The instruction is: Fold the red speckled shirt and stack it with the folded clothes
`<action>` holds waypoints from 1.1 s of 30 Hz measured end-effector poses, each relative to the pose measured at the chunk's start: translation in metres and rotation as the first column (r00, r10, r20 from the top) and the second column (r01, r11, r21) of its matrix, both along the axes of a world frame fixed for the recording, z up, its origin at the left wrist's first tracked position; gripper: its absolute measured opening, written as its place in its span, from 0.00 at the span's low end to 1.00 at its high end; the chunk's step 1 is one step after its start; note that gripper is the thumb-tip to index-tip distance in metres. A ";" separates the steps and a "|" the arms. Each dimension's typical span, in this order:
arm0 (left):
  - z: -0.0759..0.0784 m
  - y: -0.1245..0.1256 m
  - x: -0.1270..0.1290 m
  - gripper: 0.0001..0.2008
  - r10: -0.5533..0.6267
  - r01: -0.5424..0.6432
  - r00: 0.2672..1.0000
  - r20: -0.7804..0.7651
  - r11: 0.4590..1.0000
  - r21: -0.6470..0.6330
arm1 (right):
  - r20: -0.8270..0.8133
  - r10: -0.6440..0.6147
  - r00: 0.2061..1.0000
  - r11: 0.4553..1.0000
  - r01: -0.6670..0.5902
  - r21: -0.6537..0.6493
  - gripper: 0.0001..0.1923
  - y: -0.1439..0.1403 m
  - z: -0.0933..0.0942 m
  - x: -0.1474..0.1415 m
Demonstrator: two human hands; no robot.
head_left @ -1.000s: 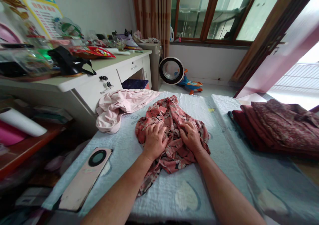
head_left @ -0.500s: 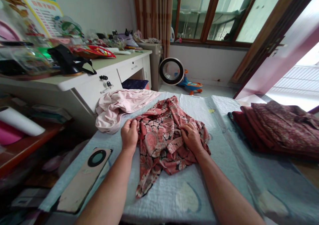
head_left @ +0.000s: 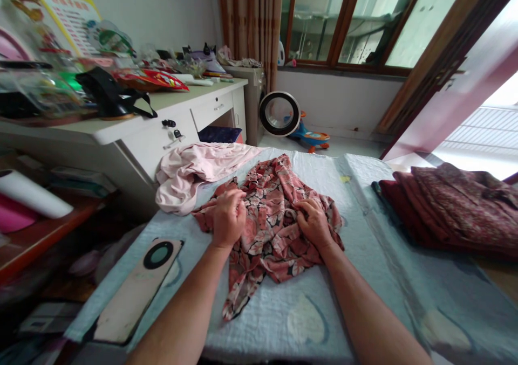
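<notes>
Both hands (head_left: 229, 219) (head_left: 315, 225) on floral garment (head_left: 279, 211), fingers (head_left: 306, 205) curled, grip unclear; bare sheet (head_left: 362, 246) along right edge.

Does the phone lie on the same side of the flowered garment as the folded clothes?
No, the phone lies left of the flowered garment, while the folded clothes lie right.

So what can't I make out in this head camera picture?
All in the head view:
Floral garment: full shape, hidden by its own folds.
Left hand: exact grip, hidden by its curled fingers.
Phone: screen, hidden beneath, back facing up.
Folded clothes: right end, cut off by the right edge.
Poster: small print, too blurred.
</notes>
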State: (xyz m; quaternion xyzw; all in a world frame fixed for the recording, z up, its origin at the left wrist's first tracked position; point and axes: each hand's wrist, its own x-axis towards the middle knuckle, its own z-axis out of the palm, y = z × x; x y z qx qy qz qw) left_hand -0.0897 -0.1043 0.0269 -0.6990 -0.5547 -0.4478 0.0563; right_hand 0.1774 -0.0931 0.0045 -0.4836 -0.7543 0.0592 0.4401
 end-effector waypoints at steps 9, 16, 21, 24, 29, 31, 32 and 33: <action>-0.014 -0.002 0.017 0.08 -0.156 0.073 0.971 -0.181 0.915 -0.397 | 0.046 -0.224 0.974 0.972 0.219 0.087 0.23 -0.003 0.004 0.007; 0.008 -0.009 0.017 0.07 -0.129 0.126 0.991 -0.022 0.988 -0.094 | 0.090 -0.489 0.868 0.872 0.482 0.085 0.21 0.003 -0.002 0.015; 0.021 -0.032 0.034 0.06 -0.336 0.336 0.942 0.014 0.942 -0.005 | 0.179 -0.513 0.840 0.856 0.516 0.031 0.21 0.006 -0.009 0.018; 0.023 -0.047 0.051 0.08 -0.481 0.481 0.877 0.001 0.877 -0.015 | 0.237 -0.515 0.824 0.844 0.535 -0.026 0.22 0.007 -0.009 0.020; 0.015 -0.058 0.074 0.08 -0.720 0.706 0.694 0.005 0.679 -0.200 | 0.144 -0.479 0.866 0.868 0.491 -0.066 0.17 0.007 -0.004 0.023; 0.011 -0.058 0.077 0.07 -0.733 0.714 0.680 0.027 0.653 -0.252 | 0.040 -0.455 0.890 0.889 0.456 -0.031 0.16 0.006 0.000 0.023; 0.009 -0.058 0.077 0.08 -0.722 0.704 0.691 0.033 0.662 -0.259 | -0.013 -0.437 0.899 0.899 0.437 -0.009 0.15 0.005 0.002 0.022; 0.009 -0.057 0.076 0.08 -0.701 0.685 0.712 0.035 0.683 -0.253 | -0.060 -0.416 0.908 0.909 0.417 0.013 0.15 0.003 0.005 0.021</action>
